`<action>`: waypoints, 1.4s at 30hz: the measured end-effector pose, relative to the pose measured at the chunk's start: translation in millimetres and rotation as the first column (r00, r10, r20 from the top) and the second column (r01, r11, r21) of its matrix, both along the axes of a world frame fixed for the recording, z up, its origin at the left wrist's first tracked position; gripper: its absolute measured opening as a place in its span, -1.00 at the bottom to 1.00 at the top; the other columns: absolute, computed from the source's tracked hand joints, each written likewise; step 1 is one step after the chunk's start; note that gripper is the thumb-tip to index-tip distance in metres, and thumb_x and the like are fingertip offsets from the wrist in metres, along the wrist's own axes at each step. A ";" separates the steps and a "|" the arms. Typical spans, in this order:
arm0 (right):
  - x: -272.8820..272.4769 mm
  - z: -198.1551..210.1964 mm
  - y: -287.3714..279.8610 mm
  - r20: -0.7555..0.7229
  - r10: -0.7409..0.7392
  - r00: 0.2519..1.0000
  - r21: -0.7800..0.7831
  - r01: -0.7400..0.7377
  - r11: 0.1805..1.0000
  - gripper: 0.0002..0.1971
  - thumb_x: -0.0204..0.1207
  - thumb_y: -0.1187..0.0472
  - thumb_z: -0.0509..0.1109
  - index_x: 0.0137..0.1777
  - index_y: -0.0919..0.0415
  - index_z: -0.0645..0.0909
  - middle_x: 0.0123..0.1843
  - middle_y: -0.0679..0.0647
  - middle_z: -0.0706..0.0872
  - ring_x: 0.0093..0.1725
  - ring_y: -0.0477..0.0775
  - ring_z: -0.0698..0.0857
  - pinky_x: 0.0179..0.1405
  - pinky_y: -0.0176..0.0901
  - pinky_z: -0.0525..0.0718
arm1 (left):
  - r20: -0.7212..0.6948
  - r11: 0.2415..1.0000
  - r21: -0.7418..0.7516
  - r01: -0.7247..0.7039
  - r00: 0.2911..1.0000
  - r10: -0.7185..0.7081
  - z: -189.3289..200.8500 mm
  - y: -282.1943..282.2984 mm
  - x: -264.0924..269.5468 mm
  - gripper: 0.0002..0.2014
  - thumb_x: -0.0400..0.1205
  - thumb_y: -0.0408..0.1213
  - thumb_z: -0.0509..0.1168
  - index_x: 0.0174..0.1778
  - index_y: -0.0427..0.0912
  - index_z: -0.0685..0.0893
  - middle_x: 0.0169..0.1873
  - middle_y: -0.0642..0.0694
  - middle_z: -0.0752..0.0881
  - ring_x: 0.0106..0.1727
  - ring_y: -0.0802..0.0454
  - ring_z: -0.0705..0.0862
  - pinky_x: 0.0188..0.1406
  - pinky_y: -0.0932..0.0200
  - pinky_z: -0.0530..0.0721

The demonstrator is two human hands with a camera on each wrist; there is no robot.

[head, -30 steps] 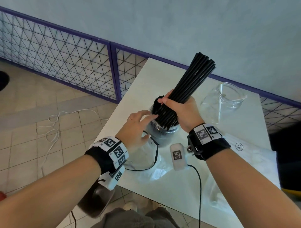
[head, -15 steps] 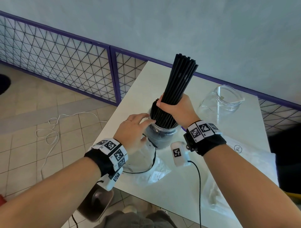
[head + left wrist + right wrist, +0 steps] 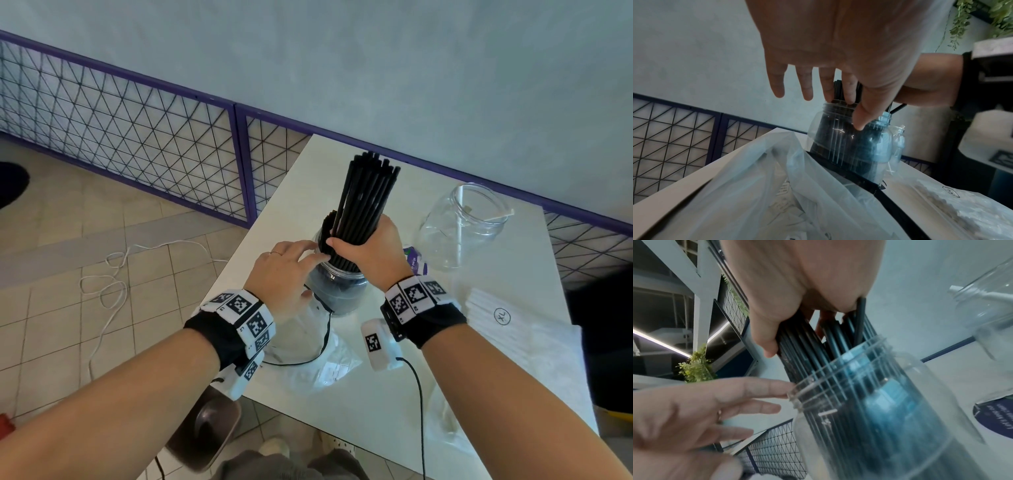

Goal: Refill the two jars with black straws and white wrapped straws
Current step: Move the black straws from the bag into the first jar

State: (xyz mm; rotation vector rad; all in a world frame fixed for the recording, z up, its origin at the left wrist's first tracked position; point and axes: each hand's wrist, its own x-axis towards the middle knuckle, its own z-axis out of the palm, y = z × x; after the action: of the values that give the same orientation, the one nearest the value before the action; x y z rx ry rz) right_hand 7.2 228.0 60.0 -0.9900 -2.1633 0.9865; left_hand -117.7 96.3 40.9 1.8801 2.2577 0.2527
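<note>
My right hand (image 3: pixel 368 245) grips a thick bundle of black straws (image 3: pixel 368 195), nearly upright, its lower ends inside the mouth of a clear jar (image 3: pixel 337 293) that holds more black straws. In the right wrist view the bundle (image 3: pixel 818 344) enters the jar (image 3: pixel 869 402) rim. My left hand (image 3: pixel 284 263) is flat with straight fingers, touching the jar's neck on its left side; the left wrist view shows the thumb (image 3: pixel 863 116) against the jar (image 3: pixel 851 139). A second clear jar (image 3: pixel 462 226) holding one white wrapped straw stands at the back right. A pack of white wrapped straws (image 3: pixel 507 329) lies to the right.
A crumpled clear plastic bag (image 3: pixel 318 356) lies on the white table (image 3: pixel 370 404) in front of the jar. A purple wire fence (image 3: pixel 137 137) runs along the table's far and left side. A brown stool (image 3: pixel 205 428) stands under the near edge.
The right hand has swung the straw bundle from a rightward lean to nearly upright and lowered it deeper into the jar. The left hand stays at the jar's neck.
</note>
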 end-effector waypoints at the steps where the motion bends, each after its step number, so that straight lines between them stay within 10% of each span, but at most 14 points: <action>1: 0.5 -1.6 -1.7 0.049 -0.003 0.999 0.074 -0.001 0.997 -0.58 0.19 -0.16 0.53 -0.10 0.15 0.69 -0.16 0.02 0.76 -0.02 0.02 0.72 0.33 0.17 0.55 | -0.002 1.000 -0.005 0.000 1.000 0.000 0.3 0.0 -0.1 -0.34 0.53 -0.10 0.33 0.55 0.19 0.25 0.55 0.13 0.25 0.50 -0.07 0.28 0.32 -0.04 0.44; 5: 0.4 3.0 -9.4 0.135 -0.075 0.988 0.260 0.037 0.965 -0.59 0.25 -0.02 0.63 0.00 0.18 0.66 -0.07 -0.09 0.55 0.11 -0.05 0.43 0.48 0.07 0.28 | 0.008 1.000 -0.019 0.003 1.000 -0.003 1.0 0.0 -0.4 -0.33 0.51 -0.10 0.34 0.55 0.19 0.24 0.54 0.12 0.25 0.49 -0.08 0.30 0.34 -0.05 0.46; 13: 2.5 -8.0 -1.8 0.279 -0.129 0.952 0.388 0.011 0.921 -0.26 0.20 -0.23 0.59 0.33 0.14 0.54 0.22 0.12 0.54 0.24 0.23 0.44 0.30 0.13 0.42 | -0.046 1.000 -0.024 0.019 0.999 -0.020 0.5 1.4 -0.3 -0.32 0.52 -0.08 0.33 0.56 0.18 0.22 0.55 0.09 0.25 0.56 -0.08 0.19 0.38 -0.09 0.41; 25: 0.7 11.8 5.7 0.384 -0.109 0.917 0.279 -0.003 0.960 -0.16 0.18 -0.31 0.56 0.37 0.11 0.40 0.33 0.06 0.48 0.36 0.17 0.40 0.33 0.14 0.43 | -0.061 0.999 0.011 0.032 0.998 -0.031 -5.1 -0.8 6.8 -0.26 0.53 -0.06 0.35 0.60 0.06 0.17 0.62 0.12 0.09 0.64 -0.06 0.03 0.43 -0.12 0.32; 34: 32.4 -29.4 -15.4 -0.023 -0.134 0.991 -0.132 0.130 0.983 0.08 0.27 -0.36 0.47 0.66 0.06 0.01 0.62 0.05 0.22 0.61 0.02 0.23 0.58 0.17 0.31 | -0.033 0.999 -0.025 0.043 0.998 -0.044 -4.8 0.0 6.7 -0.25 0.56 -0.05 0.32 0.62 0.06 0.09 0.64 0.13 0.05 0.64 -0.01 0.05 0.47 -0.06 0.27; 42: 5.2 -23.6 -7.7 -0.124 -0.143 0.982 0.035 0.149 0.988 -0.09 0.43 -0.12 0.50 0.64 0.19 0.10 0.56 0.18 0.28 0.56 0.13 0.31 0.54 0.07 0.34 | 0.030 0.996 -0.046 0.071 0.997 -0.070 -3.1 -0.5 5.8 -0.20 0.54 -0.10 0.35 0.64 0.01 0.07 0.65 0.08 0.03 0.64 -0.02 0.00 0.47 -0.05 0.35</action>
State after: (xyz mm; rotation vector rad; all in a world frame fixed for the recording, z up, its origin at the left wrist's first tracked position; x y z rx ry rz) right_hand 12.4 220.3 36.4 -1.0249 -1.9750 0.9013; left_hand -111.9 95.8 37.8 1.9155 2.1548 0.2129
